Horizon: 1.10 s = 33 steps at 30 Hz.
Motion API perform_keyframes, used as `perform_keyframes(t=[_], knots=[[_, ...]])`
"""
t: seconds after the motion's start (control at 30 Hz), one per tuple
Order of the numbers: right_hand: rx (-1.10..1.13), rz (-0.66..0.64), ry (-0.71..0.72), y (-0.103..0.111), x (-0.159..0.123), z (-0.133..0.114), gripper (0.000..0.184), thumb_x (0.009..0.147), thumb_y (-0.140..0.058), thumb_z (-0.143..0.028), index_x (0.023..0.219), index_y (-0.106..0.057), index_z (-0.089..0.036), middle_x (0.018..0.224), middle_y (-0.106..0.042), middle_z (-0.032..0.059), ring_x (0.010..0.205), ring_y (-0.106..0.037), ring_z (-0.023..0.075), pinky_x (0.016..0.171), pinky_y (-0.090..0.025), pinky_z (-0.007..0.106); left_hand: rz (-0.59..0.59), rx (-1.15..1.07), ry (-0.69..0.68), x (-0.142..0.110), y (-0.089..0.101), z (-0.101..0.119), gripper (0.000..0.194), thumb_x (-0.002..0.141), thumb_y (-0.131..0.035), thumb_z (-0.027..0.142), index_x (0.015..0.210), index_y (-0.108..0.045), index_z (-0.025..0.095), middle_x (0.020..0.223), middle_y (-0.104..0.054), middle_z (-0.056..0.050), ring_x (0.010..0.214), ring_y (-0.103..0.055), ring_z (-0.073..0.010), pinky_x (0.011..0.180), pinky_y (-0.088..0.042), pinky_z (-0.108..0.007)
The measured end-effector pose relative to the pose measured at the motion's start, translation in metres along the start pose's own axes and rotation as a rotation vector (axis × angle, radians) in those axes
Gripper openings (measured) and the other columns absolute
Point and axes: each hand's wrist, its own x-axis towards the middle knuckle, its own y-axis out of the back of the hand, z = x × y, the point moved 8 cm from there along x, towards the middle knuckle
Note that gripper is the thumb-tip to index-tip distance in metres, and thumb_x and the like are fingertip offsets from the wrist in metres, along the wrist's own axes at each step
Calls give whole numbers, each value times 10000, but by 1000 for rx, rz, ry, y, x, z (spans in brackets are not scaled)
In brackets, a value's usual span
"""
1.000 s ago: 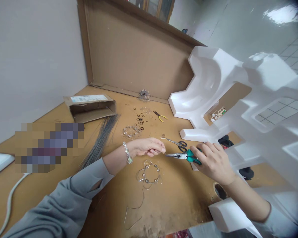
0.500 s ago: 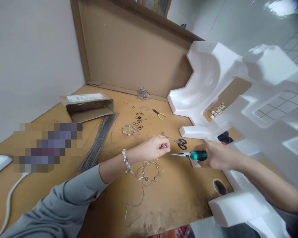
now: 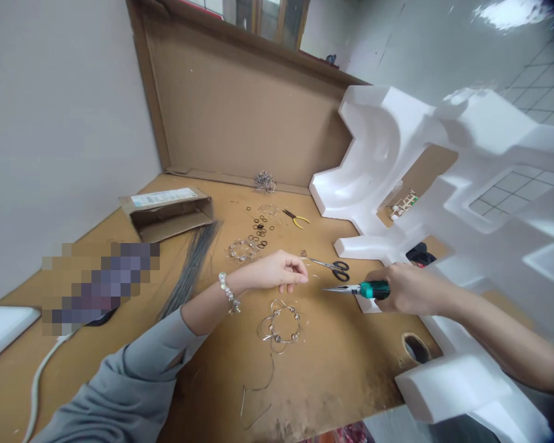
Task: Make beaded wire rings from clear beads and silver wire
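Gripping metal long-nose pliers (image 3: 357, 289) by their green-and-black handles, the right hand (image 3: 409, 289) is closed; the left hand (image 3: 284, 272) curls near their tips, its hold unclear, beyond a round, beaded silver-wire ring (image 3: 278, 338) on the brown worktop (image 3: 341, 363).

No lettering, brand, number or sign can be read in the head view. A white label (image 3: 164, 197) with a pale blue portion is affixed to the upper face of the small cardboard box (image 3: 175, 221); its print is too small and blurred to decipher. Pixelation covers an object (image 3: 104, 286) at left, and any marking there is obscured.
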Motion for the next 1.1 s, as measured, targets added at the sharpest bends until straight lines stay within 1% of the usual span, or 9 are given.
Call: perform_keyframes(t=[0.13,0.23,0.3,0.43,0.5,0.57,0.63,0.73,1.1], knots=[[-27,6,-10,-1,-2,-1,85,614,-538,-250,691,-574,-243,550,-528,-38,482,-415,109,459,-278,229,-48,2,-12,1,-7,-2,190,761,-613,311,770,-598,121,613,-581,-3,535,-555,-82,461,-427,-180],[-70,36,-14,-1,-3,0,141,626,-536,-240,749,-604,-253,579,-554,-37,500,-444,115,469,-298,228,-77,-8,-22,2,-10,-1,177,790,-577,295,738,-553,128,627,-588,-7,522,-552,-78,441,-416,-173],[-120,143,14,4,-3,0,219,654,-532,-244,853,-622,-258,681,-599,-21,568,-503,127,508,-334,231,-64,-24,-25,3,-9,-1,180,810,-548,285,719,-513,135,617,-585,-4,500,-543,-75,437,-415,-176],[-345,498,113,20,-12,-9,320,702,-541,-251,1014,-600,-216,867,-619,44,785,-558,193,655,-381,283,-32,-163,2,8,-6,-11,183,803,-553,287,718,-489,139,641,-575,-5,481,-510,-61,432,-397,-172],[-482,634,181,23,-19,-19,337,718,-559,-261,1048,-587,-194,890,-613,67,828,-538,221,698,-369,315,-26,-260,18,10,-5,-16,166,788,-571,272,723,-496,138,623,-537,14,434,-426,-31,397,-330,-146],[-607,699,280,20,-25,-32,340,750,-563,-282,1076,-576,-185,887,-606,79,810,-514,225,693,-345,330,-34,-334,49,11,-4,-21,153,772,-586,246,709,-497,139,560,-458,45,391,-312,-9,361,-218,-131],[-713,724,379,15,-28,-44,324,778,-555,-276,1090,-568,-190,845,-598,73,770,-489,215,671,-318,331,-59,-398,86,11,-7,-23,155,757,-598,223,686,-487,142,516,-384,63,380,-247,-5,355,-137,-141],[-803,759,452,10,-31,-56,300,792,-542,-214,1091,-562,-191,818,-591,62,758,-470,205,669,-301,329,-82,-473,127,10,-12,-22,168,734,-609,183,655,-465,149,488,-337,69,377,-230,-10,356,-109,-156],[-869,731,452,9,-25,-67,260,832,-520,-223,1086,-564,-188,831,-590,61,746,-443,189,666,-282,318,-130,-525,133,10,-23,-21,156,731,-571,143,622,-460,143,452,-314,80,358,-201,-8,341,-103,-148]])
